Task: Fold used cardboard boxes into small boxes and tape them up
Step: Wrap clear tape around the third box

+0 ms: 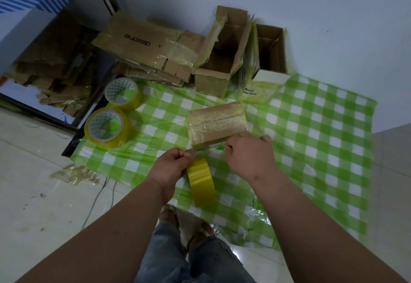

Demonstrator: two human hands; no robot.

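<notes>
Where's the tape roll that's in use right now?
In the head view, low and centre: the left hand holds the yellow tape roll over the green checked cloth, just in front of the small taped box.

Both bare forearms reach forward from the bottom corners and converge toward the small taped box (216, 125). The left hand (172, 167) is curled just short of the box's near left corner, thumb and fingertips pinched together, a yellow tape roll (201, 181) held under its palm. The right hand (250, 156) sits at the box's near right corner, knuckles up, fingers curled down against its near edge.
</notes>
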